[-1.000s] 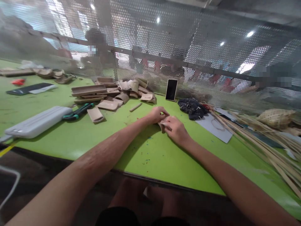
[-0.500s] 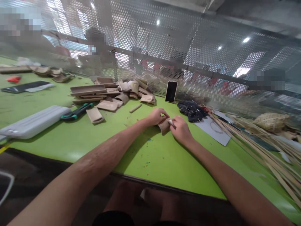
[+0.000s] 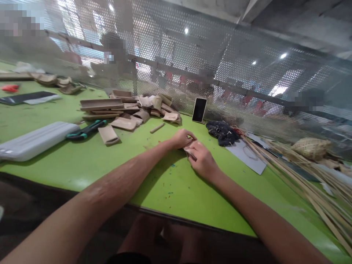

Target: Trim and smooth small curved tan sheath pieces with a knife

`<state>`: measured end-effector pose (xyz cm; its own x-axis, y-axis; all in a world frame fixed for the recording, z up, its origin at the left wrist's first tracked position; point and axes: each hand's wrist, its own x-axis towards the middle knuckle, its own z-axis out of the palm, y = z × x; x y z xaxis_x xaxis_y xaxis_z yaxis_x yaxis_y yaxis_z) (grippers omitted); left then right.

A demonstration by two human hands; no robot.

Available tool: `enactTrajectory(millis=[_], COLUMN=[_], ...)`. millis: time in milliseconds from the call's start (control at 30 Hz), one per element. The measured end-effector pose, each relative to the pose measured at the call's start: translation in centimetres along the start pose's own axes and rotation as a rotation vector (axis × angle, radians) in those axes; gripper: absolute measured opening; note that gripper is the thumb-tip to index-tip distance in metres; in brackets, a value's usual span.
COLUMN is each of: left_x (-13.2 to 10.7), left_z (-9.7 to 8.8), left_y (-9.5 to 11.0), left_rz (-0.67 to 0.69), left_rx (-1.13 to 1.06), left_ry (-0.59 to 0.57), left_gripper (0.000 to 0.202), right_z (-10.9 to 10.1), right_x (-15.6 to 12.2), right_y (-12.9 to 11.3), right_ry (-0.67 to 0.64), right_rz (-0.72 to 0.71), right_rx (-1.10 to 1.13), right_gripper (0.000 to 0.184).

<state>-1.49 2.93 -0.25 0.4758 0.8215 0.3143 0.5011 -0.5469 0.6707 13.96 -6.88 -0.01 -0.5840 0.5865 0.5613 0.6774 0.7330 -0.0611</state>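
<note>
Near the middle of the green table, my left hand is closed on the far left end of a short curved bamboo piece, pinning it low over the tabletop. Most of the piece is hidden by my hands. My right hand lies across its right side, fingers bent around a small folded whitish sheet pressed to the bamboo. That sheet looks like paper or sandpaper, but I cannot tell which. Tiny blue and red specks dot the table below my hands.
Split bamboo pieces are heaped behind to the left. Pruning shears lie beside a long white case. A phone stands upright by the mesh screen. To the right are dark cloth and long bamboo strips.
My right hand has slid left and nearer to me over the bamboo piece, now covering more of it. My left hand stays at the same end. The camera view has shifted slightly.
</note>
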Motion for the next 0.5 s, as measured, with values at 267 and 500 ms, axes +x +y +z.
enactTrajectory(millis=[267, 500], left_x=[0.0, -0.1], left_z=[0.2, 0.3], left_y=[-0.1, -0.2], left_rz=[0.023, 0.008], left_rx=[0.007, 0.003], left_ry=[0.028, 0.041], left_gripper=[0.024, 0.025], right_z=[-0.3, 0.4], right_x=[-0.4, -1.0], right_y=[4.0, 0.4], right_ry=[0.084, 0.033], right_rz=[0.332, 0.160], right_rx=[-0.076, 0.050], right_gripper=[0.017, 0.013])
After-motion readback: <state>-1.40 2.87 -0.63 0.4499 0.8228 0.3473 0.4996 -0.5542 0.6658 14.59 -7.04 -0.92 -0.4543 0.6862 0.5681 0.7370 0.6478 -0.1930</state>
